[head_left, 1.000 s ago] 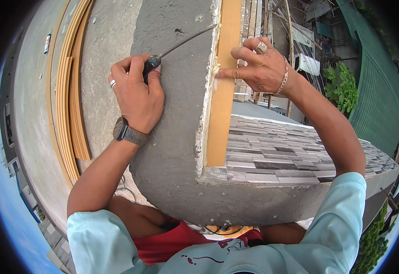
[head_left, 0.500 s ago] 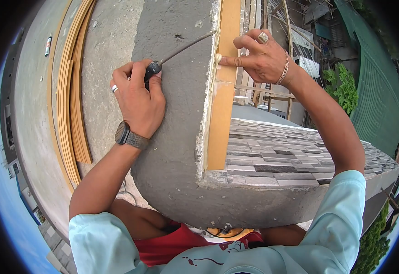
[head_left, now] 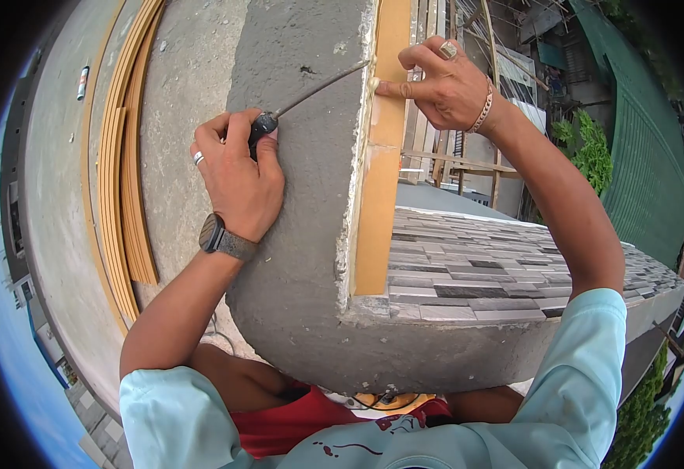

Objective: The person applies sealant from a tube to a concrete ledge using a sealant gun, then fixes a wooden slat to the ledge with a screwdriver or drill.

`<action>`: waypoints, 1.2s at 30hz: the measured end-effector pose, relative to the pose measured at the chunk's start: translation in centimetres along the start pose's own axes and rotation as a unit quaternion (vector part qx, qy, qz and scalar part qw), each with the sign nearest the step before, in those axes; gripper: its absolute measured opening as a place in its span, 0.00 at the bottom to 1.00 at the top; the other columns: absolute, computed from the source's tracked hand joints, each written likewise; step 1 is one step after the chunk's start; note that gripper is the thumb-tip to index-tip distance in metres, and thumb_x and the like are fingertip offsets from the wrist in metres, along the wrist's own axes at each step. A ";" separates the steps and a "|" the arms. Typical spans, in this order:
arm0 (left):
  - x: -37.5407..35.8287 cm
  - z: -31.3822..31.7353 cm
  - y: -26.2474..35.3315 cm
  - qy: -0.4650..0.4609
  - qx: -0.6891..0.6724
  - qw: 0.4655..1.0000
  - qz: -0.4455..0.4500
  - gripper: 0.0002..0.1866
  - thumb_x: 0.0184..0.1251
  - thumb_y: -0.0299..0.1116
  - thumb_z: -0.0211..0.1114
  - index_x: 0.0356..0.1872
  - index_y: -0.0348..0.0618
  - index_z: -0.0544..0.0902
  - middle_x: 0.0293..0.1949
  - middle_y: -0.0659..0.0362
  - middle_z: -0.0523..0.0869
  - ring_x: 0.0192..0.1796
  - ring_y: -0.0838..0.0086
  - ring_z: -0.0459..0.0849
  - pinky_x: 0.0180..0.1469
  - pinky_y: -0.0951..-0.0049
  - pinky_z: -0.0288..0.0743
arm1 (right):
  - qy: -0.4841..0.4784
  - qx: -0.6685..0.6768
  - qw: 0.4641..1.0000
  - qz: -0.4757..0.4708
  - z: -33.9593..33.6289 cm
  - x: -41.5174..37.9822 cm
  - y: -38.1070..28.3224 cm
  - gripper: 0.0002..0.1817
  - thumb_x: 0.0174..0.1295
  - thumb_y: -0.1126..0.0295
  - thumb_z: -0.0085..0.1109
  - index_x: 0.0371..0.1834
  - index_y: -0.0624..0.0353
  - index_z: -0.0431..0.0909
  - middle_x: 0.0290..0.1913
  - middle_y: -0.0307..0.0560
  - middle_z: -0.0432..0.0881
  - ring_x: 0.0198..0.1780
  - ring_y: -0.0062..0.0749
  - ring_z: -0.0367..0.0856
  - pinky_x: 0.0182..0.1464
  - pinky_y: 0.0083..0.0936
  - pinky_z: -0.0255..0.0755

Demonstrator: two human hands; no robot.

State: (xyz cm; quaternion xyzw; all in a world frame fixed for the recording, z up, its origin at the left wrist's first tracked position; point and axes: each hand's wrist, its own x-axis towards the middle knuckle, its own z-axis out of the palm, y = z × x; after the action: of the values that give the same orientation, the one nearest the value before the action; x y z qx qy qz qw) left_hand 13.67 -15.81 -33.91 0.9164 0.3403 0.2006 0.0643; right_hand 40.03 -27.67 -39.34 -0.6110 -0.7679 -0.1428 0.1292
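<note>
My left hand (head_left: 240, 168) is wrapped round the black handle of a screwdriver-like tool (head_left: 314, 91). Its thin, slightly bent metal shaft reaches up and right to the seam along the orange-tan strip (head_left: 377, 211). At the edge of the grey cement ledge (head_left: 303, 234), my right hand (head_left: 439, 87) has its index finger stretched out to the left. That fingertip touches a pale, soft-looking blob (head_left: 374, 83) on the seam, just below the tool's tip. The other fingers are curled, with nothing visible in them.
Long wooden strips (head_left: 115, 195) lie on the concrete at the left, with a small canister (head_left: 83, 83) beyond them. Grey stone-look tiles (head_left: 475, 273) cover the surface right of the strip. Timber scaffolding (head_left: 467, 164) and a green roof (head_left: 643, 148) stand farther right.
My right hand has moved slightly up along the seam, its fingertip still on the pale material. The tool's tip sits slightly lower, and my left hand keeps its grip.
</note>
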 end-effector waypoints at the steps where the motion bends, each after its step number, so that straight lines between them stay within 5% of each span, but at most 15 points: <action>1: 0.0 0.0 0.0 0.001 0.006 1.000 0.003 0.11 0.63 0.35 0.58 0.44 0.44 0.77 0.40 0.51 0.70 0.45 0.63 0.68 0.49 0.63 0.61 | 0.000 -0.001 1.000 0.000 0.0 0.2 0.2 0.27 0.49 0.70 0.57 0.52 0.24 0.75 0.42 0.34 0.69 0.49 0.28 0.65 0.49 0.32 0.64; 4: 0.1 -0.1 0.1 -0.024 -0.033 0.999 -0.021 0.11 0.61 0.31 0.59 0.44 0.44 0.77 0.43 0.46 0.68 0.48 0.56 0.65 0.51 0.58 0.60 | 0.033 0.049 0.998 -0.012 -0.3 0.9 0.5 0.23 0.46 0.72 0.56 0.46 0.32 0.81 0.41 0.35 0.68 0.46 0.29 0.67 0.46 0.30 0.66; 10: 0.1 -0.1 0.0 -0.023 -0.029 0.999 -0.016 0.11 0.60 0.30 0.59 0.44 0.44 0.76 0.44 0.45 0.68 0.49 0.55 0.65 0.51 0.57 0.60 | 0.037 0.277 0.949 0.149 -1.0 3.2 -0.1 0.18 0.47 0.75 0.46 0.34 0.44 0.85 0.29 0.39 0.71 0.30 0.25 0.68 0.38 0.23 0.67; 11: 0.1 -0.1 0.0 -0.021 -0.029 0.999 -0.015 0.11 0.60 0.30 0.59 0.44 0.44 0.76 0.44 0.45 0.68 0.49 0.55 0.65 0.51 0.57 0.60 | -0.035 0.358 0.887 0.289 -1.6 3.6 -0.7 0.16 0.49 0.75 0.47 0.35 0.49 0.85 0.25 0.38 0.69 0.28 0.24 0.66 0.34 0.22 0.66; 13: 0.1 0.1 0.0 0.000 0.002 1.000 0.004 0.10 0.62 0.32 0.58 0.43 0.43 0.76 0.40 0.50 0.71 0.45 0.61 0.67 0.50 0.62 0.60 | -0.104 0.424 0.796 0.420 -3.0 4.0 -1.8 0.14 0.51 0.75 0.47 0.35 0.54 0.84 0.22 0.37 0.67 0.26 0.24 0.65 0.31 0.21 0.65; 15: 0.1 0.0 0.2 -0.001 -0.003 1.000 0.003 0.09 0.62 0.31 0.58 0.42 0.43 0.76 0.40 0.50 0.71 0.46 0.60 0.67 0.50 0.62 0.60 | -0.102 0.610 0.619 0.485 -3.9 4.0 -2.2 0.15 0.50 0.74 0.45 0.36 0.64 0.81 0.18 0.35 0.64 0.20 0.19 0.61 0.25 0.18 0.62; 16: 0.1 -0.1 0.2 -0.003 -0.006 1.000 -0.002 0.09 0.61 0.31 0.58 0.42 0.42 0.76 0.40 0.50 0.71 0.46 0.60 0.67 0.50 0.62 0.60 | -0.100 0.607 0.621 0.485 -3.9 3.9 -2.2 0.15 0.50 0.74 0.45 0.36 0.64 0.81 0.18 0.35 0.64 0.20 0.19 0.61 0.25 0.18 0.62; 18: 0.2 -0.1 0.1 -0.017 -0.024 1.000 -0.010 0.10 0.60 0.30 0.58 0.43 0.43 0.76 0.42 0.47 0.69 0.48 0.56 0.66 0.51 0.59 0.59 | -0.121 0.675 0.483 0.545 -3.6 3.6 -2.2 0.17 0.49 0.76 0.42 0.39 0.68 0.79 0.19 0.33 0.63 0.19 0.15 0.58 0.19 0.14 0.56; 19: 0.2 -0.1 0.1 -0.034 -0.041 0.998 -0.021 0.11 0.58 0.29 0.59 0.44 0.45 0.76 0.44 0.44 0.68 0.50 0.53 0.65 0.52 0.55 0.57 | -0.108 0.690 0.465 0.545 -3.6 3.7 -2.3 0.19 0.49 0.75 0.38 0.40 0.66 0.78 0.18 0.30 0.60 0.16 0.14 0.54 0.15 0.13 0.50; 29: 0.3 -0.2 0.2 -0.034 -0.042 0.998 -0.016 0.12 0.57 0.28 0.59 0.44 0.45 0.76 0.45 0.45 0.67 0.49 0.54 0.64 0.53 0.55 0.56 | -0.166 0.624 0.514 0.564 -4.5 6.0 1.1 0.18 0.49 0.74 0.36 0.38 0.59 0.76 0.13 0.26 0.54 0.11 0.09 0.47 0.10 0.12 0.41; 36: 0.3 -0.3 0.4 -0.019 -0.033 0.999 -0.014 0.10 0.60 0.31 0.58 0.42 0.42 0.76 0.42 0.49 0.69 0.48 0.58 0.66 0.52 0.60 0.59 | -0.186 0.623 0.493 0.578 -4.2 7.4 1.8 0.14 0.46 0.75 0.38 0.32 0.59 0.74 0.12 0.25 0.53 0.10 0.10 0.45 0.11 0.13 0.39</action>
State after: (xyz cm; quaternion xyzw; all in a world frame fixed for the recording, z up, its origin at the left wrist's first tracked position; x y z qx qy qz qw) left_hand 13.98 -15.90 -33.39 0.9126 0.3452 0.1934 0.1033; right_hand 40.24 -22.14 -32.60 -0.6913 -0.1389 0.5963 0.3838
